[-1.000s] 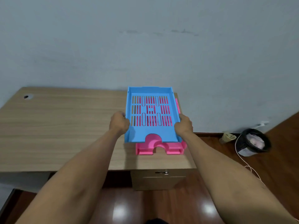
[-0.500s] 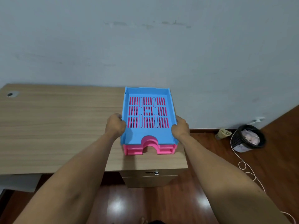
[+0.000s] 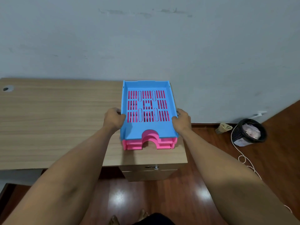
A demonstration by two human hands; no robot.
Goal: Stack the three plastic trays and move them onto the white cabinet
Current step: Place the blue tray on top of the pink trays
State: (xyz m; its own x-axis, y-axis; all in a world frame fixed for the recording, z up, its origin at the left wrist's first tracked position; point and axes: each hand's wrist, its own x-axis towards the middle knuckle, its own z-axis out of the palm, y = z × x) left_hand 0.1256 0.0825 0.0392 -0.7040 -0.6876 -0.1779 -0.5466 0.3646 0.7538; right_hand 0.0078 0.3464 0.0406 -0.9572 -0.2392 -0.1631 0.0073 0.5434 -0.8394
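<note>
A blue slotted plastic tray (image 3: 134, 130) lies on top of two pink trays (image 3: 164, 143), whose front edges stick out below it. The stack rests on the right end of the wooden desk (image 3: 48, 127). My left hand (image 3: 113, 119) grips the blue tray's left wall and my right hand (image 3: 181, 120) grips its right wall. Pink shows through the blue tray's slots. No white cabinet is in view.
A wooden drawer unit (image 3: 149, 172) stands under the desk's right end. On the dark wood floor at the right are a black bin (image 3: 248, 133), a brown paper bag (image 3: 224, 127) and a white cable (image 3: 243, 158). A grey wall rises behind the desk.
The blue tray came down and back onto the pink trays and now sits lined up with them. Both hands stayed on its sides.
</note>
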